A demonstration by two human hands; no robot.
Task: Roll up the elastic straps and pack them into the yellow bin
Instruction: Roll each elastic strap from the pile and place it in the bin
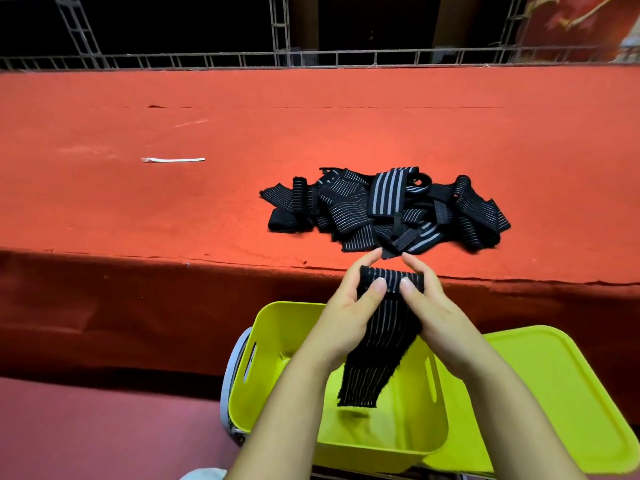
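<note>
In the head view, the left hand (349,306) and right hand (427,303) pinch the rolled top of a strap (381,341) above the yellow bin (277,341); a slack grip could let the stretchy roll unwind.

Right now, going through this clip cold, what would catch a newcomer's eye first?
The two hands at centre: the left hand and right hand pinch the rolled top of a black striped strap, its tail hanging over the open yellow bin. Behind them, a heap of loose straps lies on the red table. The bin's yellow lid lies to the right.
</note>
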